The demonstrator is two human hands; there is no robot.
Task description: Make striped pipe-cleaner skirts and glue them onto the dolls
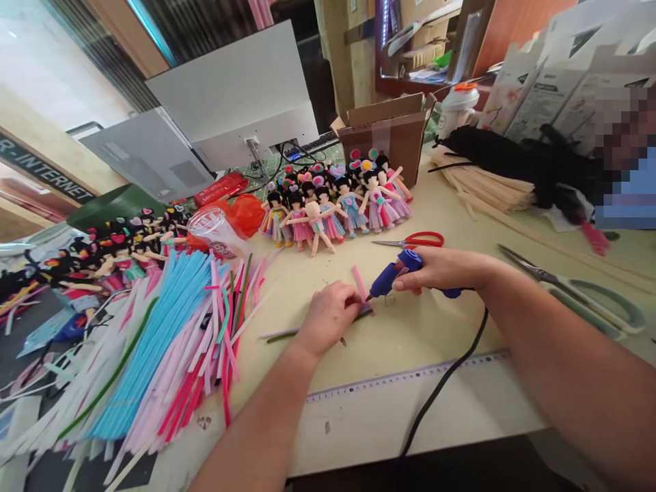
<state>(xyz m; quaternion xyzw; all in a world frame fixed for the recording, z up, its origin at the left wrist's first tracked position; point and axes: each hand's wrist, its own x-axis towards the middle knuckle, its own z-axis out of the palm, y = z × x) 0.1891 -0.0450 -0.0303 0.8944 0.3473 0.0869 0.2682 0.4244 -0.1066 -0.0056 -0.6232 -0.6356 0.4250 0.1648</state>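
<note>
My right hand (433, 268) is wrapped round a blue hot glue gun (385, 280), its nozzle pointing down and left. The nozzle tip is right by the fingers of my left hand (331, 311), which are pinched together over short pipe cleaner pieces (365, 311) on the tabletop. A pink pipe cleaner piece (358, 279) sticks up behind them. Out from under my left hand, to the left, runs a green pipe cleaner (281, 335) beside a greyish-purple one. My fingers partly hide what they grip. From the glue gun a black cord (451, 372) drops over the table's front edge.
Pipe cleaner dolls (328, 205) stand behind my hands. Bundled pipe cleaners (154, 342) cover the left. Red-handled scissors (410, 240) and large green-handled scissors (574, 290) lie behind and right. A ruler strip (410, 374) runs along the front. A cardboard box (384, 140) and a monitor (240, 89) stand behind.
</note>
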